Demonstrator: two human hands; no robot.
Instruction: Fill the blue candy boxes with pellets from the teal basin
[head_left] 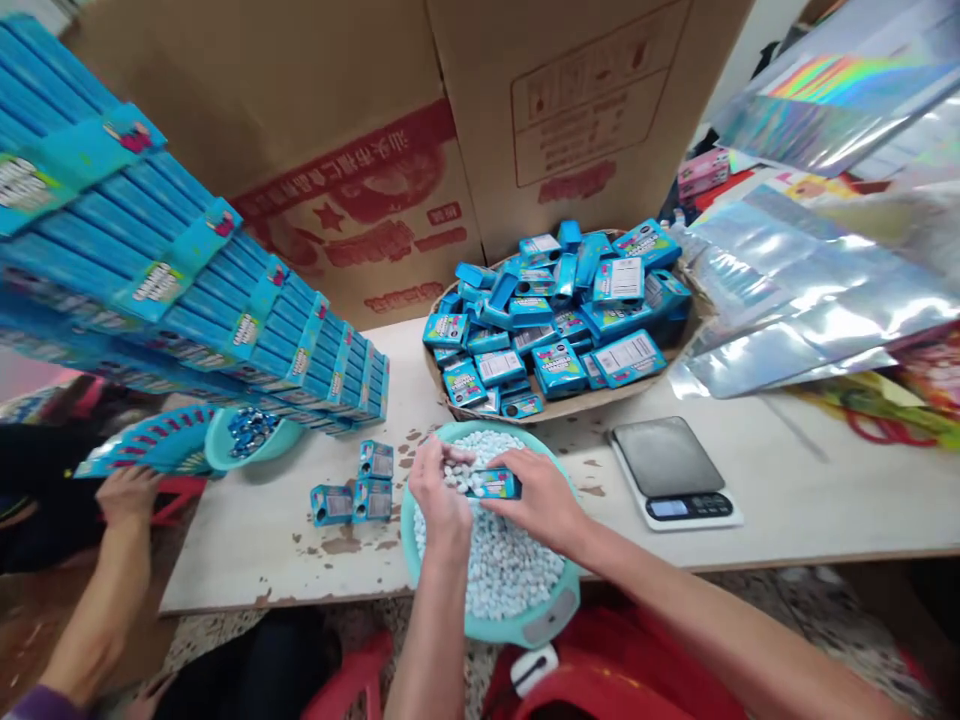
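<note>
A turquoise bowl [409, 535] full of small whitish candies [514, 575] stands at the table's front edge, below both my hands. My left hand [441, 495] is cupped around a small heap of these candies at the left end of a small blue candy box [497, 484]. My right hand [546, 500] grips that box from the right, thumb and fingers on its sides, over the bowl. The box lies on its side with its left end against the candies; its opening is hidden. Left of the bowl, three similar blue boxes [373, 498] sit together on the table.
Behind the bowl, a cardboard tray [442, 393] holds many blue boxes. A digital scale [675, 465] sits right, near silvery sheets [795, 300]. Stacked blue cartons [247, 320] tower left beside a small bowl [217, 445] of wrapped pieces. Another person's hand [129, 495] is at far left.
</note>
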